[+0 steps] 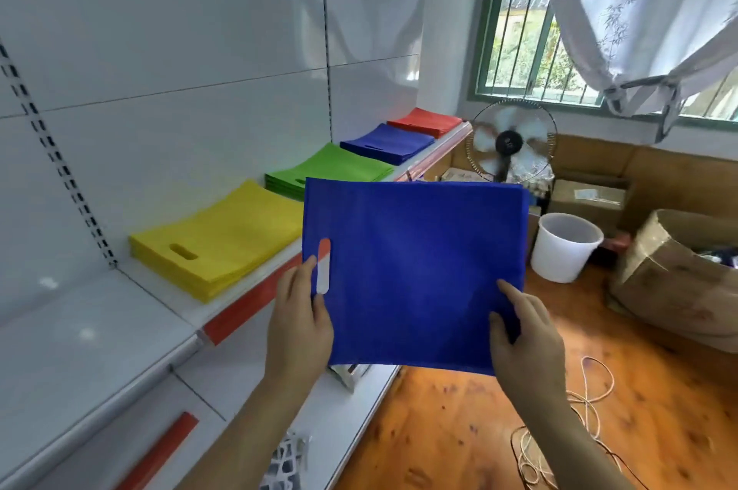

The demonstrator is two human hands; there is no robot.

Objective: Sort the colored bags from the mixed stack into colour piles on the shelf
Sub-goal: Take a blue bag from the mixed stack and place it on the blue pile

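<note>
1. Blue bag (415, 269) is held up flat in the air in front of the shelf (120, 329), gripped at its near corners: the left hand (299, 321) pinches the edge beside the handle slot, and the right hand (523, 333) pinches the lower right corner, thumb on top.
2. It is judged light, thin and soft, likely to sag or fold if held by one corner only; a two-handed hold at opposite edges should keep it flat. It may be more than one bag thick at the far edge; this cannot be told.
3. Four piles are laid along the shelf: yellow pile (215, 245) nearest, then green pile (331, 168), blue pile (387, 144) and red pile (425, 121) farthest.
4. The matching pile lies well beyond the bag, past yellow and green, so a carry over both is judged needed.
5. A fan (509, 144), white bucket (565, 245) and cardboard boxes (675, 281) stand on the floor to the right, off that path.
</note>
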